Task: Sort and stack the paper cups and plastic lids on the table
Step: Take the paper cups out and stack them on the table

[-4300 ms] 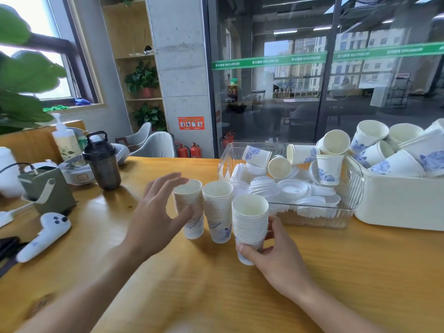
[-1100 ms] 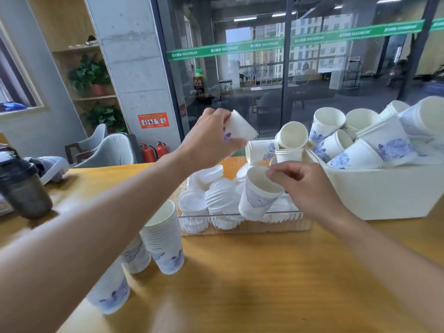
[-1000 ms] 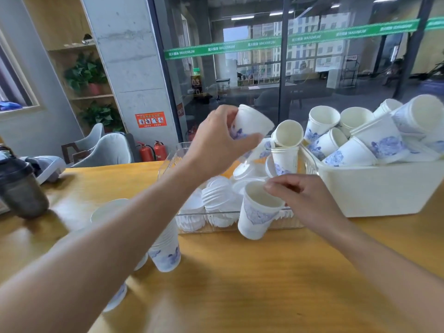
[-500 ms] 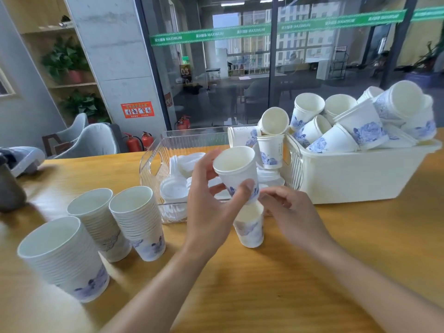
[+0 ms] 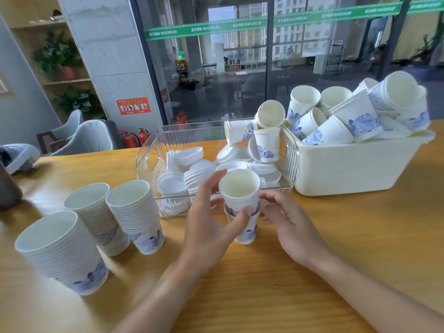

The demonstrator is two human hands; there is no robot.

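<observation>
You're mid-nesting: left hand (image 5: 209,227) pinches the upper paper cup (image 5: 240,188) into the standing cup (image 5: 245,230), right hand (image 5: 288,224) relaxed beside, so next press straight down.

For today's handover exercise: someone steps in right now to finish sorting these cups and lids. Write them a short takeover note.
Left hand grips the upper cup, part-way nested into the lower cup standing on the table. Right hand is open beside that cup.
Done: three tall cup stacks stand at left.
Left: push the pair home; loose cups fill the white bin, and a few lie with the lids in the clear basket; stack them all.
</observation>
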